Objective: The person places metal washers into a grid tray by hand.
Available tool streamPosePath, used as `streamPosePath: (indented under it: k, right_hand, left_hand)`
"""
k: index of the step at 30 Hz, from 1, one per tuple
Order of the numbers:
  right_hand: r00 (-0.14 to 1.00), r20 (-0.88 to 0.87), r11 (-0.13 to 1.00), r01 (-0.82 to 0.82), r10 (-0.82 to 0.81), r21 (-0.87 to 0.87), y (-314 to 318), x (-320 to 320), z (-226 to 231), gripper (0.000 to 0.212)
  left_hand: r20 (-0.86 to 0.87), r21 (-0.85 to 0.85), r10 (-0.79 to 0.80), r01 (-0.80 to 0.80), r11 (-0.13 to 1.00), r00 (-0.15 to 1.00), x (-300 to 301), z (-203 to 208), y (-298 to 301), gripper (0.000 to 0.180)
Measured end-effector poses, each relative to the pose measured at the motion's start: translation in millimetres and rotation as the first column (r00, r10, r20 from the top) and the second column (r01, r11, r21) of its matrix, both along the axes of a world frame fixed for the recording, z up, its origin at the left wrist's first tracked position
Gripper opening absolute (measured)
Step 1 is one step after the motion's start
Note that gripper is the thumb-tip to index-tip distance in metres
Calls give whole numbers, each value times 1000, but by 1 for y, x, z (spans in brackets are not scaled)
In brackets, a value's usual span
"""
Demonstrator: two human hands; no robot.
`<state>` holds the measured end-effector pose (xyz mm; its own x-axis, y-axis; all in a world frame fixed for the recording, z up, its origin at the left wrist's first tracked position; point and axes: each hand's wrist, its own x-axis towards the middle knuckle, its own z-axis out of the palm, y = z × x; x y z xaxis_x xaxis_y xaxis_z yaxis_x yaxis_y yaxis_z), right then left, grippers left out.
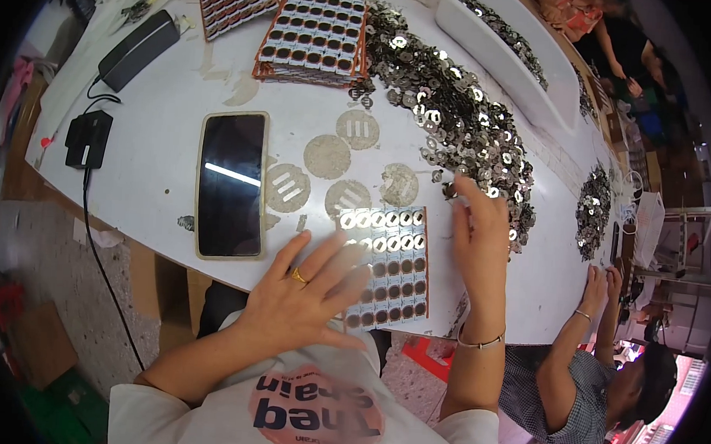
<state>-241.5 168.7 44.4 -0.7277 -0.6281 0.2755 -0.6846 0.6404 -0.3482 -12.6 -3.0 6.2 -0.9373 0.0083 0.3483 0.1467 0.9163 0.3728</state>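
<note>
left hand [308,288]: fingers spread, blurred, over near left edge of grid tray [387,265] | right hand [478,236]: fingers together, flat at tray's right edge, tips touching washer heap [457,115], which lay beyond and right | right hand nearer heap

Single head-worn fisheye view looks steeply down from above onto the white work surface [159,131], at close arm's-length range; straight edges bend toward the dark circular rim.
</note>
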Motion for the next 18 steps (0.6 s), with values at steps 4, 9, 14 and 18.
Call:
streamPosePath:
  k: [4,9,14,18]
  right_hand:
    - [960,279,988,9,34,-153,2,7,14,31]
    - [982,175,988,-44,70,-146,2,5,12,31]
    - [975,156,986,-148,158,-76,-1,9,2,32]
    - [940,308,981,-99,147,-165,4,12,0,32]
  left_hand:
    - [-12,2,-1,1,1000,1000,0,-2,-1,86]
    - [-20,-8,-5,5,1000,1000,-2,-1,-1,84]
    - [-16,0,-1,1,1000,1000,-2,-1,-1,83]
    - [-25,8,13,-13,1000,1000,0,-3,0,82]
